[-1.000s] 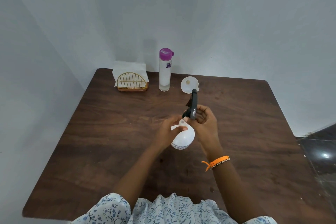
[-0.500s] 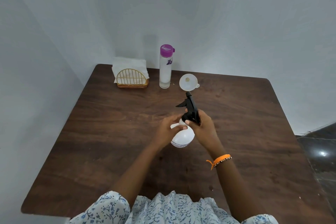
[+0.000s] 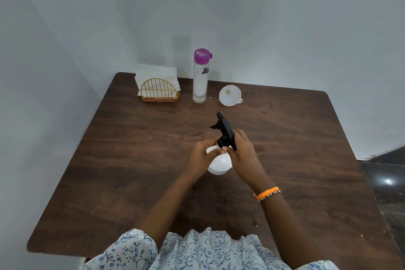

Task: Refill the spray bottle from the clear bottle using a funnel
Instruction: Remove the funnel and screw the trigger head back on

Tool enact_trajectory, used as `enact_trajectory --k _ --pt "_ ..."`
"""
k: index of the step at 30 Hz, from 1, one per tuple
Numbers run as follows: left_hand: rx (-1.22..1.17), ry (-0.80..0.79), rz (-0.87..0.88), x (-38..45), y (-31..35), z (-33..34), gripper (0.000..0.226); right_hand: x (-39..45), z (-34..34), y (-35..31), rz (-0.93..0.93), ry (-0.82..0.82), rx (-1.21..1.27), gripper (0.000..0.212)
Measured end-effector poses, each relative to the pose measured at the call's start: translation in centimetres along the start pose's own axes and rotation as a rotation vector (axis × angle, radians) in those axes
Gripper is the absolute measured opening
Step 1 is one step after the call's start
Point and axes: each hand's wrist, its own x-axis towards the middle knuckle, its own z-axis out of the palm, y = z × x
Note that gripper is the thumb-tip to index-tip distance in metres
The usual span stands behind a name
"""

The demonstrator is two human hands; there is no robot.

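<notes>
A white spray bottle (image 3: 220,164) stands at the middle of the brown table (image 3: 131,160). My left hand (image 3: 202,153) grips its upper body from the left. My right hand (image 3: 242,153) grips the black trigger head (image 3: 225,130) at the bottle's neck; the nozzle points away from me. The clear bottle (image 3: 200,76) with a purple cap stands upright at the back of the table, with liquid in its lower part. A white funnel (image 3: 229,95) lies just right of it, its wide mouth facing me.
A gold wire napkin holder (image 3: 158,91) with white tissue stands at the back left, near the wall corner. The table's right edge borders a dark tiled floor (image 3: 390,182).
The trigger head has turned in my right hand, its nozzle now swung further away from me and to the left. My left hand stays on the bottle body.
</notes>
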Motion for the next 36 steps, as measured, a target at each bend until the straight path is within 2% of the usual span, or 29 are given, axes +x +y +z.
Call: enact_trajectory --k 4,6,7,10,13,17,20,24,31,36 --pt "0.002 -0.01 -0.013 0.1 -0.5 0.1 0.032 0.2 -0.3 -0.3 -0.014 -0.039 -0.059 0.013" --pt "-0.025 0.0 -0.052 0.0 -0.4 0.1 0.009 0.4 -0.4 -0.4 -0.006 -0.066 -0.105 0.01" --pt "-0.041 0.002 -0.062 0.0 -0.1 0.1 0.006 0.5 -0.5 -0.5 0.0 -0.082 -0.126 0.01" --pt "-0.05 -0.014 -0.065 -0.1 -0.4 0.1 0.017 1.1 -0.9 -0.8 0.015 -0.15 -0.178 0.01" --pt "-0.029 -0.045 -0.034 0.0 -0.5 -0.1 0.008 2.1 -1.9 -1.1 0.035 -0.261 -0.203 0.009" --pt "0.001 -0.051 0.001 0.1 -0.3 -0.4 0.012 2.9 -3.0 -0.2 0.021 -0.373 -0.008 0.016" --pt "0.012 -0.043 -0.028 0.1 -0.3 -0.4 0.013 2.1 -2.5 0.8 0.036 -0.29 0.103 0.019" --pt "0.036 -0.004 -0.032 0.0 -0.4 0.0 0.011 1.0 -1.3 1.4 -0.026 -0.142 0.038 0.02" --pt "0.074 0.026 -0.044 0.2 -0.8 0.1 0.024 0.9 -0.7 -0.2 0.017 -0.066 -0.258 0.022" --pt "0.101 0.06 -0.011 0.0 -1.0 0.2 0.017 0.7 0.7 -0.9 0.14 0.153 -0.219 0.025"
